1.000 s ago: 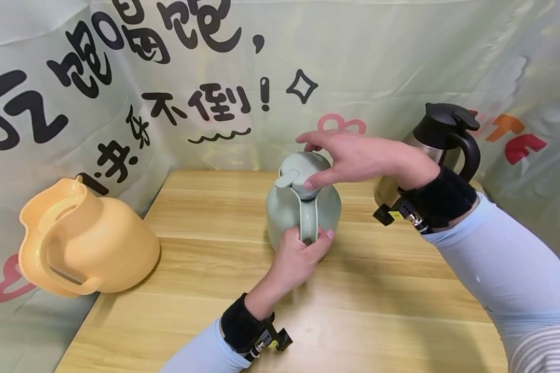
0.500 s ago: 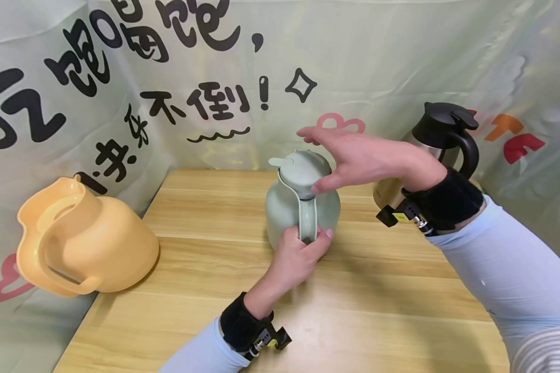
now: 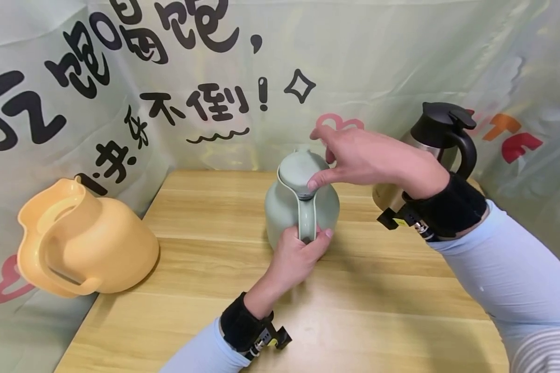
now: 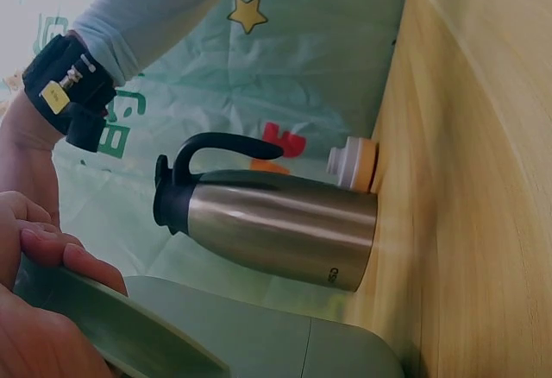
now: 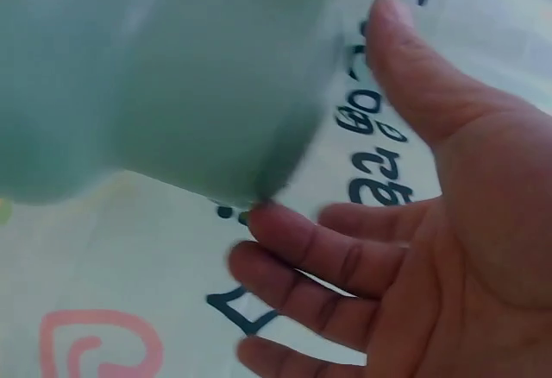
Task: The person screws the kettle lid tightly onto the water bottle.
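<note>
Jug [image 3: 282, 212], green and upright, is standing near the far edge of the table [image 3: 387, 311], midway across. Our left hand [image 3: 295, 254] is gripping its handle [image 3: 307, 217]. Our right hand [image 3: 357, 153] is arching over the lid [image 3: 298, 171], thumb and fingers wide apart, a fingertip touching or nearly touching its edge. A yellow jug [image 3: 116, 238] is standing leftward, a steel flask [image 4: 276, 231] rightward.

Smooth, plastic-looking green jug [image 3: 284, 210] — glossy metal flask [image 4: 276, 227] — wood-grained tabletop [image 3: 392, 305].
</note>
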The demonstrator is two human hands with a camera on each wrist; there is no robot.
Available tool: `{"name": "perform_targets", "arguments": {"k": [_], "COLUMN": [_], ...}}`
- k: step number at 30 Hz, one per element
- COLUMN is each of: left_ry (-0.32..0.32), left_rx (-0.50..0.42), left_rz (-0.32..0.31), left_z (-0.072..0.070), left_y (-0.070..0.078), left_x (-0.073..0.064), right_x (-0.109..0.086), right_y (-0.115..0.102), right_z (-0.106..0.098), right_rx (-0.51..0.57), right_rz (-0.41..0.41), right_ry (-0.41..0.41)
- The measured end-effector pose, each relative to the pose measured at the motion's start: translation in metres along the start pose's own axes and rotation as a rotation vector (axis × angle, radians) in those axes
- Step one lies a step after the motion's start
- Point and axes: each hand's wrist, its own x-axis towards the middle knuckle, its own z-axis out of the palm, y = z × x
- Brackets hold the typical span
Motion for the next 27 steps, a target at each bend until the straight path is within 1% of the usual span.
{"name": "perform_targets", "arguments": {"k": [2,4,8,9,11,12,16,20,24,25,27], "left_ry": [0.000,0.001,0.000,0.000,0.002,0.003,0.008,0.009,0.012,0.013,0.013], "left_rx": [0.004,0.007,-0.003,-0.008,-0.010,-0.012,-0.003,-0.003,0.002,0.008,0.010], "left_rz": [-0.005,-0.008,-0.011,-0.013,-0.016,-0.018,-0.019,-0.009,-0.001,-0.002,-0.005], "left_z": [0.000,0.000,-0.001,-0.001,-0.001,0.000,0.000,0.000,0.000,0.000,0.000], "left_y": [0.000,-0.001,-0.001,-0.001,-0.001,-0.001,-0.002,-0.002,-0.002,-0.001,-0.001], "left_x": [0.000,0.000,0.001,0.001,0.000,0.000,0.000,0.000,0.001,0.001,0.001], "right_x": [-0.001,-0.001,0.004,0.006,0.010,0.013,0.020,0.025,0.026,0.026,0.026], "right_y": [0.000,0.002,0.003,0.003,0.001,0.000,-0.003,-0.006,-0.011,-0.012,-0.012], "right_z": [-0.004,-0.006,-0.006,-0.005,-0.004,-0.003,-0.001,0.000,0.001,0.001,-0.001], "right_rx": [-0.005,0.000,0.007,-0.004,-0.006,-0.008,0.023,-0.028,-0.142,-0.153,-0.142], "right_rz": [-0.009,-0.045,-0.170,-0.195,-0.223,-0.223,-0.183,-0.103,-0.003,0.015,0.027], "right_ry": [0.009,0.022,0.028,0.023,-0.010,-0.036,-0.112,-0.079,-0.042,-0.039,-0.030]}}
